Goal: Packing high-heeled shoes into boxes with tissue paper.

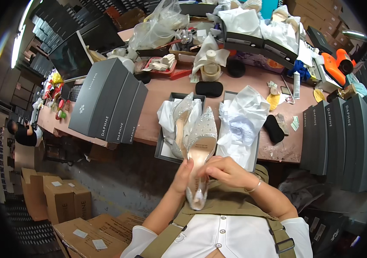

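Note:
A silver pointed pump [201, 148] covered in sparkling stones is held up in front of my body, toe away from me and insole facing up. My left hand [181, 176] is closed round its left side near the middle. My right hand [226, 172] has curled fingers pressed against the shoe's right side and insole; their tips are partly hidden. Its matching silver pump [179, 116] rests on white paper in an open grey shoebox [161, 148] just beyond. To the right, a second open box part [256, 150] holds crumpled white tissue paper [241, 112].
Closed grey shoeboxes [97, 101] stand at the left of the pink table [293, 148], more [342, 137] at the right. Black pouches [209, 89], a tape roll [210, 72] and an orange tape gun [333, 69] lie beyond. Cartons [86, 241] fill the lower left. Another person [25, 134] stands far left.

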A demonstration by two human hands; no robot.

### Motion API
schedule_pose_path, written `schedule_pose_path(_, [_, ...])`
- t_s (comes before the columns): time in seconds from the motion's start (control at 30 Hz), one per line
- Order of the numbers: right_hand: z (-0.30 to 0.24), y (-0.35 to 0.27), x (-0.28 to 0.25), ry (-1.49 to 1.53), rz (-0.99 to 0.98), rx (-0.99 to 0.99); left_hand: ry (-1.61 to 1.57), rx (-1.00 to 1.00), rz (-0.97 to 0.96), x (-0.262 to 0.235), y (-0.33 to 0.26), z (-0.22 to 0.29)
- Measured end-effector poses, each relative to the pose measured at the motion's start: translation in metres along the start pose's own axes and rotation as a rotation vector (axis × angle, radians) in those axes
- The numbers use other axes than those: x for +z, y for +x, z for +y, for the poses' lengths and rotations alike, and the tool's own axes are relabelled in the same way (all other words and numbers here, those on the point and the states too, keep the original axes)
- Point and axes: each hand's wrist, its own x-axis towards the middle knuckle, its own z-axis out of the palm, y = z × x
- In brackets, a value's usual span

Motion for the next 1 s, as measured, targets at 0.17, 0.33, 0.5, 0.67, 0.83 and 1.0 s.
schedule_pose_path(0.17, [0.013,0.002,0.005,0.222,0.494,0.082,-0.636,-0.353,-0.115,-0.038,-0.004,0.021])
schedule_pose_path(0.33, [0.022,0.021,0.013,0.245,0.324,0.049,-0.720,-0.522,-0.230,-0.052,-0.008,0.011])
schedule_pose_path(0.5, [0.022,0.028,0.017,0.195,0.269,0.111,-0.960,-0.465,-0.307,-0.061,-0.013,-0.007])
schedule_pose_path(0.67, [0.025,0.035,0.021,0.158,0.240,0.119,-1.037,-0.409,-0.364,-0.063,-0.011,-0.014])
schedule_pose_path(0.83, [0.047,0.042,0.032,0.189,0.256,0.173,-1.087,-0.109,-0.261,-0.042,-0.003,0.005])
schedule_pose_path(1.0, [0.055,0.051,0.042,-0.136,0.185,0.176,-1.101,0.022,-0.500,-0.062,-0.003,0.004])
